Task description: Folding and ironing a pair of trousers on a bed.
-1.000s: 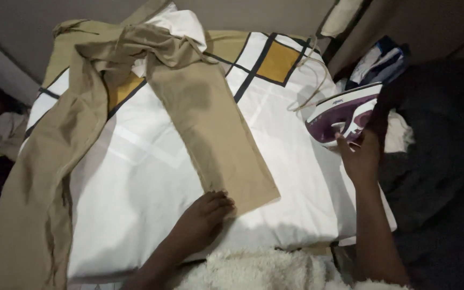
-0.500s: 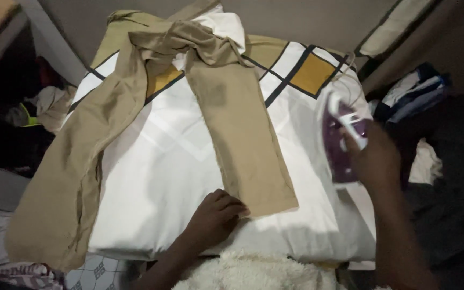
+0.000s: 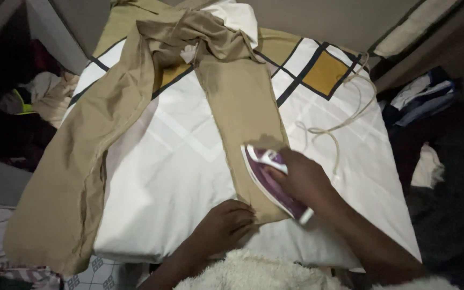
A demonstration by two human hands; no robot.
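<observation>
Risk, as I judge it: the white sheet (image 3: 178, 161) is loose padding, so the tan trousers (image 3: 243, 107) could ruck and take a crease under the purple iron (image 3: 270, 182). The soleplate sits near the left hand (image 3: 224, 228); a slip could burn it. The cord (image 3: 345, 121) might snag. Right hand (image 3: 302, 180) fingers are wrapped around the iron's handle; left fingers (image 3: 243, 215), curled, press the trouser hem just beside it.
</observation>
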